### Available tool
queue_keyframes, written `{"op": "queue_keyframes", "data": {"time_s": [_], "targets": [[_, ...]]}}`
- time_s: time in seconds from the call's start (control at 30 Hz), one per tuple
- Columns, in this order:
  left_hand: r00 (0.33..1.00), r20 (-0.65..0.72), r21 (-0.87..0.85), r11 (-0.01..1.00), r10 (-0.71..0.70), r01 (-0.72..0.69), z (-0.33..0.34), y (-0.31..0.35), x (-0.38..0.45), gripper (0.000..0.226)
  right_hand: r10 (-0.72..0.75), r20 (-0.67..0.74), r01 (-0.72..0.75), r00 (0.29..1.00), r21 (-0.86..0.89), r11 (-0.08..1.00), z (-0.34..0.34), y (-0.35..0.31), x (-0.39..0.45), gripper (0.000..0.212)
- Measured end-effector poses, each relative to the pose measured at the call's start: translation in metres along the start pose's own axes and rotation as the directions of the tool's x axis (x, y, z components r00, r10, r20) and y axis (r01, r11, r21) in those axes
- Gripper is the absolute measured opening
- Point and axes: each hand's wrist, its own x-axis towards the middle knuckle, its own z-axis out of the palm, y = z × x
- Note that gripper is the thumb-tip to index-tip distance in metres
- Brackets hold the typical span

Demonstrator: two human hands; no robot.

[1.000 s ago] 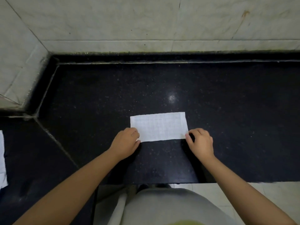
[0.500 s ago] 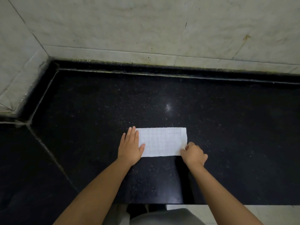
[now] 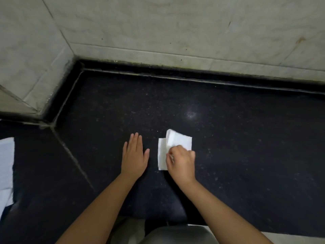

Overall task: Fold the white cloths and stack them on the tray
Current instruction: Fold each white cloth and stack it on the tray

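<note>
Right hand (image 3: 182, 162) pinching cloth (image 3: 175, 143) at its near edge, flap raised just beyond the grip — left hand (image 3: 134, 155) flat on the surface (image 3: 246, 138) beside it, holding nothing — better to lay flap edge-to-edge, then press flat.
</note>
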Motion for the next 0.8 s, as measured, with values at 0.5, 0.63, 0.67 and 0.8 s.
{"op": "queue_keyframes", "data": {"time_s": [0.5, 0.63, 0.67, 0.8], "targets": [[0.998, 0.024, -0.013, 0.999, 0.05, -0.05, 0.006, -0.032, -0.026, 0.08, -0.033, -0.027, 0.036, 0.999, 0.137, 0.99, 0.028, 0.0, -0.007, 0.021], [0.993, 0.039, -0.012, 0.993, 0.114, -0.114, 0.008, -0.035, -0.027, 0.077, -0.099, 0.173, 0.093, 0.98, 0.04, 0.995, 0.038, 0.002, -0.019, 0.011], [0.992, 0.036, -0.02, 0.992, 0.122, -0.122, 0.008, -0.035, -0.028, 0.075, -0.096, 0.228, 0.087, 0.969, 0.048, 0.995, 0.038, 0.004, -0.021, 0.012], [0.988, 0.049, -0.066, 0.987, 0.149, -0.146, 0.01, -0.033, -0.025, 0.051, -0.159, 0.408, 0.127, 0.899, 0.106, 0.986, 0.021, 0.014, -0.022, 0.033]]}}
